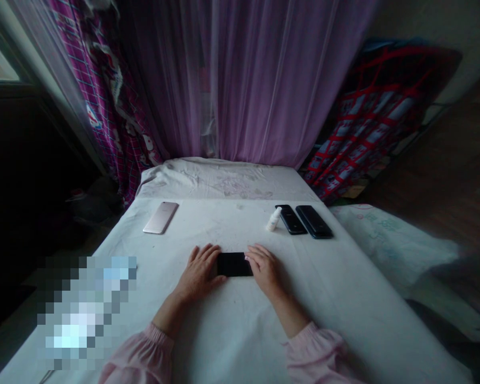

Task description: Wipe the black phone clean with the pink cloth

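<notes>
A black smartphone [232, 264] lies sideways on the white-covered table, its dark face up. My left hand [202, 271] is around its left end, thumb by the near edge and fingers by the far edge. At the other end my right hand [264, 269] grips the phone, with fingertips resting over the right part of its face. The undersides of both hands are hidden. Beyond my right hand stands a small white bottle [273, 220] with a cap. Next to it lie two dark phones, one [291, 220] by the bottle and another [314, 222] further right.
A pale pink phone [160, 217] lies back down at the far left of the white tablecloth [208, 330]. A pixelated, bright area covers something at the near left, with a cord below it. Purple curtains [260, 80] hang behind the table. A patterned red cloth [352, 117] is at right.
</notes>
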{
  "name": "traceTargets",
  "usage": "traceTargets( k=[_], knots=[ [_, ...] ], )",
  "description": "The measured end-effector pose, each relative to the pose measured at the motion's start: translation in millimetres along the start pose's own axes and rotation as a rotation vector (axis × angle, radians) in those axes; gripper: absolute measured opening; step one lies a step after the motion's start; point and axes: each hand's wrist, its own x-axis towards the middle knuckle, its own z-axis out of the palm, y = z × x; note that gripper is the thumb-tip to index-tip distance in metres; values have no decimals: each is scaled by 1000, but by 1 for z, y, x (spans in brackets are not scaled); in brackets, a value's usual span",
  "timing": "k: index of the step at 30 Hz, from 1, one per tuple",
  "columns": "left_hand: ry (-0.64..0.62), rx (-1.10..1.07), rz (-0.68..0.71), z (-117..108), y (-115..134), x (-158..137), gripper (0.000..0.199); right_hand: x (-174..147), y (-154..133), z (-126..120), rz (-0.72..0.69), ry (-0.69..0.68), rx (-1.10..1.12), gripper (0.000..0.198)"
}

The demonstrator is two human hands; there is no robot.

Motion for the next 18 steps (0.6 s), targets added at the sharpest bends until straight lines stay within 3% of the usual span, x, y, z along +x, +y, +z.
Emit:
traceTargets(
  k=[6,13,18],
  knots=[
    [4,-2,-2,0,0,0,68,-27,-6,-10,-35,-31,-4,26],
    [-11,-3,1,0,0,0,67,1,-6,1,33,-37,-28,26],
    [-22,-27,-15,-3,3,1,68,1,-18,3,41,-54,-38,25]
  ],
)
